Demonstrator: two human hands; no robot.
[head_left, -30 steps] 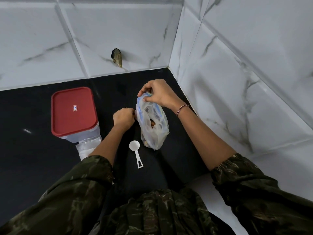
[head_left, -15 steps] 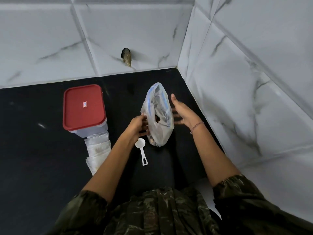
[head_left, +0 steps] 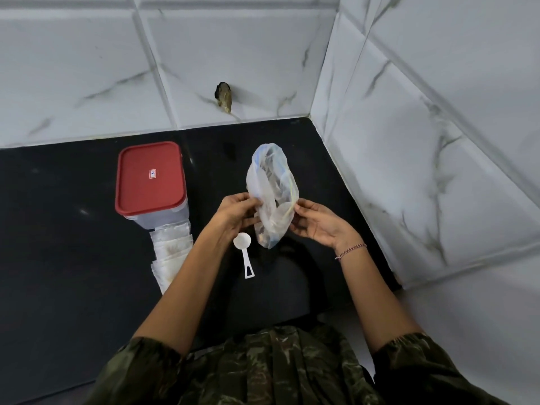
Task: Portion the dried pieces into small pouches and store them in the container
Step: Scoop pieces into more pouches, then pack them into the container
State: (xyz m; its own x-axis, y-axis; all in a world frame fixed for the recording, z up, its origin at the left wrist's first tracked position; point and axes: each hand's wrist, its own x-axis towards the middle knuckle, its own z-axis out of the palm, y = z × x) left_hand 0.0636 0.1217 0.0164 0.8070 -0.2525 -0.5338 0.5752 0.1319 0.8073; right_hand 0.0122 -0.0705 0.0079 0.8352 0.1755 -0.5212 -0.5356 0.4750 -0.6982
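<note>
the person holds a clear plastic bag (head_left: 271, 197) upright over the black counter (head_left: 58, 229), in the middle of the scene, with its lower end just above the surface. the left hand (head_left: 238, 213) pinches the bag's left edge with curled fingers. the right hand (head_left: 318, 226), palm turned up, closes its fingertips on the right edge. the bag looks mostly slack, and the dried pieces (head_left: 264, 238) show only dimly near its lower end; how many there are cannot be told. its mouth is at the far, upper end, and whether it is fully open is not clear.

a white scoop (head_left: 245, 252) lies on the counter just near of the bag, bowl toward it, touched by neither hand. to the left stands the container (head_left: 150, 178) with its red lid on, and a stack of small pouches (head_left: 172, 252) lies against its near side, partly hidden by the left forearm.

the step in hand seems to be readying the supply bag, spreading or steadying it so the contents can be reached. no portioning is under way: the scoop is idle and no pouch is held. the next move likely calls for one hand to let go and take up the scoop or a pouch while the other keeps the bag upright, so nothing spills. the lid must also come off before anything is stored.
</note>
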